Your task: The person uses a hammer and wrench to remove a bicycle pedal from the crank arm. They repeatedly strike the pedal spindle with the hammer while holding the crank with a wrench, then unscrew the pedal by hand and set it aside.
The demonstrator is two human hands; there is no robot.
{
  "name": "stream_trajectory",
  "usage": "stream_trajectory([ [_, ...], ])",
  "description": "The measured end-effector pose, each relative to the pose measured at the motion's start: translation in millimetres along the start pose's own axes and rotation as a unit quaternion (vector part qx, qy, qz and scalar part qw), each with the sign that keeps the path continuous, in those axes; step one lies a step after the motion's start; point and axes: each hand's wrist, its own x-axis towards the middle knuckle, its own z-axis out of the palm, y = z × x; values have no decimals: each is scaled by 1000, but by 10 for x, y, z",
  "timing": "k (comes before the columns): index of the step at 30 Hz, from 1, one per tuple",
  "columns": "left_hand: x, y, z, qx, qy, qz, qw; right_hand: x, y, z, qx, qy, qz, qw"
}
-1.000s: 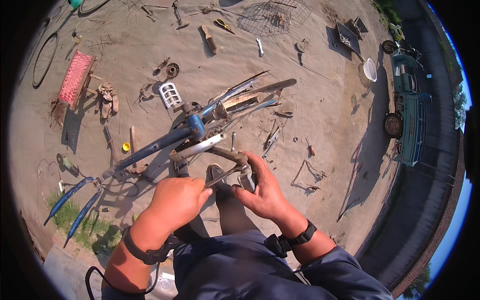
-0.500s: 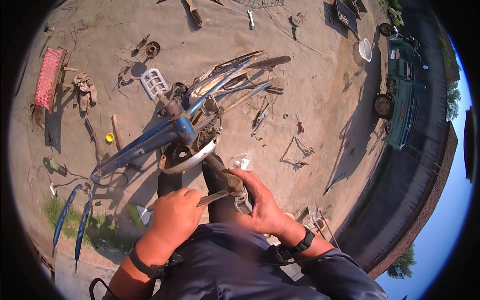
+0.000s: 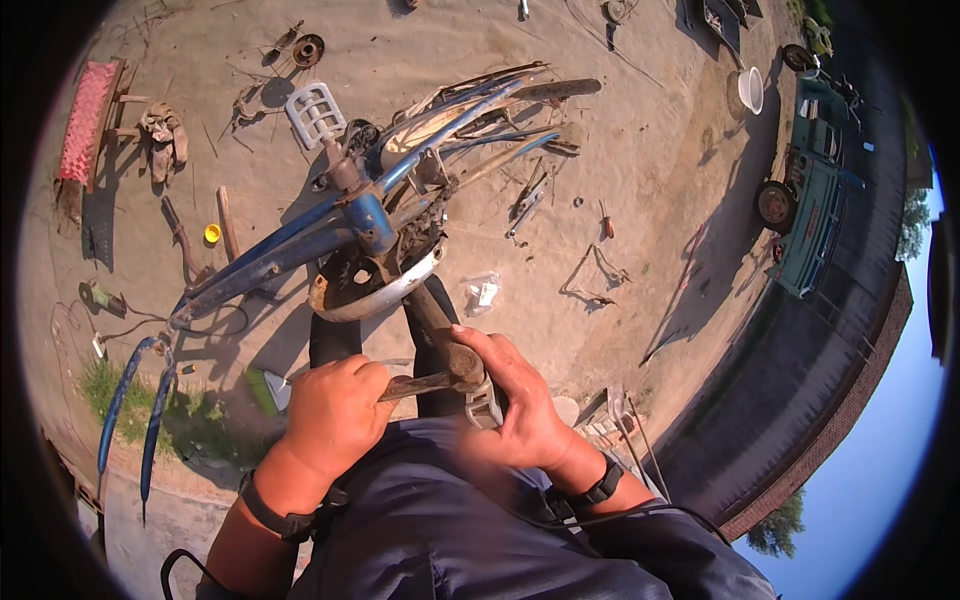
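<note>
An old blue bicycle frame (image 3: 275, 262) lies in front of me, with a worn white curved guard (image 3: 385, 298) by its bottom bracket. One crank arm (image 3: 430, 318) points back toward my lap and ends in a grey pedal (image 3: 482, 408). My right hand (image 3: 525, 415) is closed around that pedal, its thumb along the outer side. My left hand (image 3: 335, 420) grips the handle of a rusty wrench (image 3: 420, 385), whose head meets the crank's end beside the pedal. My left palm hides the rest of the handle. The opposite pedal (image 3: 316, 115) sticks up on the far side.
Around the frame lie a small plastic bag (image 3: 483, 292), a screwdriver (image 3: 606, 220), a yellow cap (image 3: 212, 233) and a hammer-like wooden handle (image 3: 228, 222). A red woven stool (image 3: 88, 120) stands at left. A green three-wheeled vehicle (image 3: 808, 205) is parked at right.
The view has shifted, so the ground and far items sit higher in the picture. The wrench handle lies slightly flatter. Both hands keep their holds.
</note>
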Motion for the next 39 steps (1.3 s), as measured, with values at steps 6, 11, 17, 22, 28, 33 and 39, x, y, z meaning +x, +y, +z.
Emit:
stream_trajectory([
  [6, 1, 9, 17, -24, 9, -12, 1000, -4, 0, -4, -2, -6, 10, 1000],
  [11, 16, 34, -1, -25, 11, -8, 1000, -28, 36, -48, 1, -33, 41, 999],
  [17, 20, 55, 15, -24, 18, -11, 999, -31, 44, -62, 9, -36, 52, 998],
  [22, 18, 48, 11, -25, 21, -16, 999, -24, 52, -52, 17, -39, 40, 998],
  [28, 34, 53, 20, -28, 14, -22, 999, 4, 91, -46, 31, -20, 17, 999],
  [33, 39, 48, 15, -23, 6, -20, 1000, 3, 105, -61, 47, -30, 26, 998],
  [39, 124, 32, 59, -31, 8, -16, 999, 34, 99, -114, 61, -28, 25, 997],
])
